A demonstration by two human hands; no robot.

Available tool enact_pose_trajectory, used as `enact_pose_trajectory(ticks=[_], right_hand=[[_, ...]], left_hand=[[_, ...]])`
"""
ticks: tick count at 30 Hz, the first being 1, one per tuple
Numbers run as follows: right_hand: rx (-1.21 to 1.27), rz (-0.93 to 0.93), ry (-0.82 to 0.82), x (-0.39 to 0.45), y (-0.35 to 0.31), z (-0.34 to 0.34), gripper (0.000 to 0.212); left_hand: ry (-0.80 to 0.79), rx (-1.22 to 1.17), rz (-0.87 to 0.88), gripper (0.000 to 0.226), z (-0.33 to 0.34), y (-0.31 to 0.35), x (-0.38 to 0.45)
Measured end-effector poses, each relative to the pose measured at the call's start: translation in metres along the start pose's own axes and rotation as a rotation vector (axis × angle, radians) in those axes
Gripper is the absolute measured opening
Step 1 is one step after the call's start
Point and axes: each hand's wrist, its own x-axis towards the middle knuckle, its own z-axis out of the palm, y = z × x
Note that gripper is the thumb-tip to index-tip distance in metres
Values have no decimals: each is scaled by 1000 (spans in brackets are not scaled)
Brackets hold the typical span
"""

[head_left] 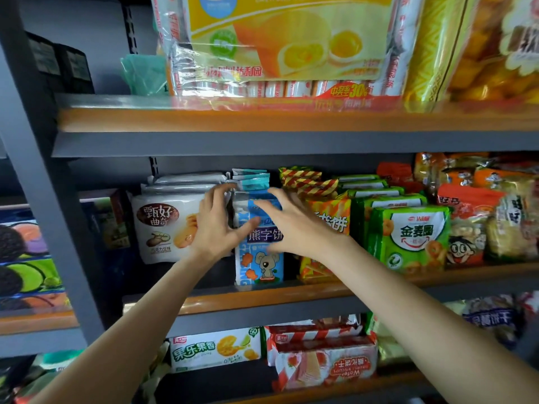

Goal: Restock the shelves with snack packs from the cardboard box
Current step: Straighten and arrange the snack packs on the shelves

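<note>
Both hands flank the blue bear-biscuit pack (259, 266); left grip (215, 225) and right grip (291, 223) released, fingers spread.

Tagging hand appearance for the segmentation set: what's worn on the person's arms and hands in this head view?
Nothing worn that shows. The left hand and right hand are bare: no gloves, rings, or watch visible. Both forearms are bare from wrist to the frame edge, with no sleeve, cuff or strap in view. Fingers are slender, nails short and unpainted as far as blur allows.

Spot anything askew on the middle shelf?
Mostly tidy. The red-and-yellow striped pack lies tilted on top of the orange packs instead of standing in a row. The blue bear pack stands upright between both hands.
</note>
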Motion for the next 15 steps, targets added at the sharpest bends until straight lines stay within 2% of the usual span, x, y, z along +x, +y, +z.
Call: enact_pose_trajectory(ticks=[3,6,9,11,13,15], right_hand=[[85,63,182,-14,16,-22,71],[256,237,184,-23,55,-40,69],[368,326,-75,-30,93,-42,93],[349,294,-261,-32,108,-36,111],[329,261,-322,-30,116,-29,121],[322,239,-315,-22,119,-23,126]], left_hand=[[86,84,107,63,1,24,2],[64,98,161,53,16,53,2],[-131,168,219,78,41,76,9],[-328,449,238,102,53,80,22],[-503,717,239,115,58,85,34],[-606,846,192,122,63,90,41]])
